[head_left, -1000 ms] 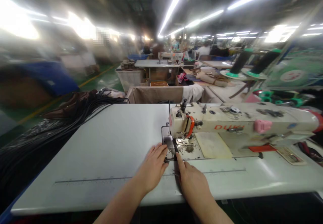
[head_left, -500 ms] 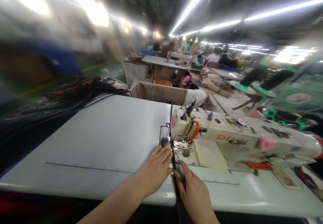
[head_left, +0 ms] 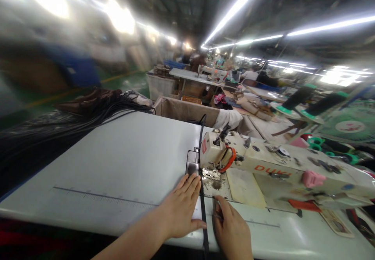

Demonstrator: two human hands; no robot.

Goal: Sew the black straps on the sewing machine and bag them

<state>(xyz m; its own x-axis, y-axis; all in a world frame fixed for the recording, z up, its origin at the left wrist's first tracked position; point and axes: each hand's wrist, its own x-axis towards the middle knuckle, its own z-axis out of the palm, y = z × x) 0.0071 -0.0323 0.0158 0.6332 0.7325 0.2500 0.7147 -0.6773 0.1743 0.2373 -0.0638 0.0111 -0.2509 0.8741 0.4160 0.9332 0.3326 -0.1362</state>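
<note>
A long, narrow black strap (head_left: pixel 202 201) runs front to back over the white table (head_left: pixel 140 154), past the needle end of the sewing machine (head_left: pixel 211 150). My left hand (head_left: pixel 184 205) lies flat just left of the strap, fingers stretched toward the metal plate beside the needle area. Its thumb reaches across to the strap's edge. To the right of the strap, my right hand (head_left: pixel 233 227) rests with curled fingers. Something slim with a metallic glint shows between its thumb and fingers, too small to name.
Black straps (head_left: pixel 102 115) are heaped at the left edge. Behind the table stands a cloth-lined bin (head_left: pixel 184 109). Thread cones (head_left: pixel 299 96) and a green fan (head_left: pixel 348 125) are at the right. A ruler line (head_left: pixel 105 197) marks the tabletop.
My right hand has moved right, away from the strap and my left fingers. My left thumb has spread outward over the strap. The view has shifted slightly.
</note>
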